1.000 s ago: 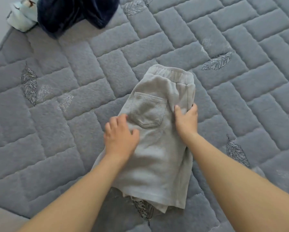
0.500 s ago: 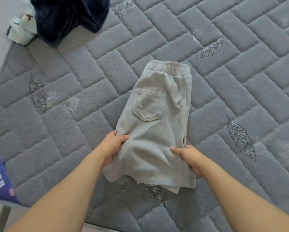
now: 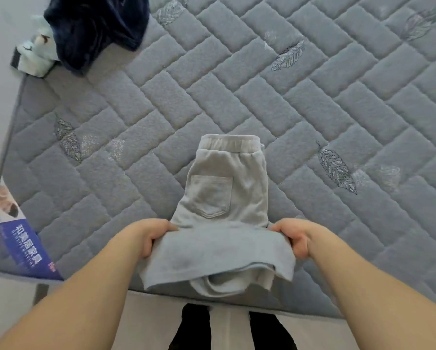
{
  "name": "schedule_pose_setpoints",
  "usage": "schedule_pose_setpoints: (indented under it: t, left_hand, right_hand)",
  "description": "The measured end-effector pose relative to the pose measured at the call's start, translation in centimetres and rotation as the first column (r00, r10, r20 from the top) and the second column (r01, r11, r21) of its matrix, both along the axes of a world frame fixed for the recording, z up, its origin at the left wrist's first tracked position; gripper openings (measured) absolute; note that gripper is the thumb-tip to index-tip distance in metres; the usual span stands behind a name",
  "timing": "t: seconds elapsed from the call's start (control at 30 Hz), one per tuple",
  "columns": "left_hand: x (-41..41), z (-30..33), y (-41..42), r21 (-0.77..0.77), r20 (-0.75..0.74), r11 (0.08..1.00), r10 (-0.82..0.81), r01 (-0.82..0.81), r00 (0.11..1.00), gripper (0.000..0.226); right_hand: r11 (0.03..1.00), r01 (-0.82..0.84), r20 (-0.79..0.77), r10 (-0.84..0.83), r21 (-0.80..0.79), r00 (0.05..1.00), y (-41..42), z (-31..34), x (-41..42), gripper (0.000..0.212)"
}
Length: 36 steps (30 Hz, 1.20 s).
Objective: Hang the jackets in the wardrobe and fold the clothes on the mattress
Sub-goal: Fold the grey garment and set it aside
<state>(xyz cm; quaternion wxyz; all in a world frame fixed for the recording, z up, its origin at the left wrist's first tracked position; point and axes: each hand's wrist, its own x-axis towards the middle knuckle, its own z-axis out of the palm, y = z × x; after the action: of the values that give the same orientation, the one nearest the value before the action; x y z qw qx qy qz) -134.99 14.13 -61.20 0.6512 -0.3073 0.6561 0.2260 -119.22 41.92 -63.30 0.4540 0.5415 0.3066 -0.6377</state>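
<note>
Shorts (image 3: 227,198): soft matt grey knit cloth. Mattress (image 3: 312,109): quilted, fuzzy grey fabric.

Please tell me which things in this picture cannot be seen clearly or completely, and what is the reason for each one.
Head view only:
- Grey shorts: the lifted hem covers the layers beneath; the left hand and right hand hide the side edges they grip.
- Dark blue garment: cut off by the top edge, too crumpled to identify.
- Pale patterned cloth: partly under the dark garment.
- Mattress label: print too small to read.
- Wardrobe and jackets: out of frame.
</note>
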Motion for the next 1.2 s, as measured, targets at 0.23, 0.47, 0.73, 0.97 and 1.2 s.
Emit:
schedule_pose_setpoints:
  t: [0.23,0.47,0.73,0.97,1.2]
  left_hand:
    - [-10.7,0.4,5.8,0.296,-0.194,0.720,0.688,-0.627,0.699,0.036]
    - [-11.4,-5.1,8.6,0.199,-0.538,0.965,-0.041,0.173,0.842,0.090]
    - [-7.9,-9.1,8.5,-0.137,-0.938,0.809,-0.291,0.571,0.187,0.055]
    - [-12.1,-5.1,10.8,0.221,-0.766,0.899,-0.079,0.377,0.637,0.031]
    - [-13.6,-6.8,10.8,0.140,-0.819,0.987,0.158,-0.075,0.552,0.037]
  right_hand:
    - [0.697,0.684,-0.201,-0.654,0.215,0.730,5.1,1.6,-10.1,0.030]
    - [0.839,0.238,-0.349,-0.061,0.490,0.935,4.8,-2.5,-14.4,0.091]
    - [0.437,-0.067,-0.323,0.752,0.897,0.575,2.1,-6.5,-9.7,0.125]
    - [-0.106,-0.191,0.126,0.987,0.976,0.099,3.9,-5.0,-9.1,0.058]
    - [0.273,0.049,-0.234,0.703,0.961,0.672,6.8,-4.5,-13.9,0.037]
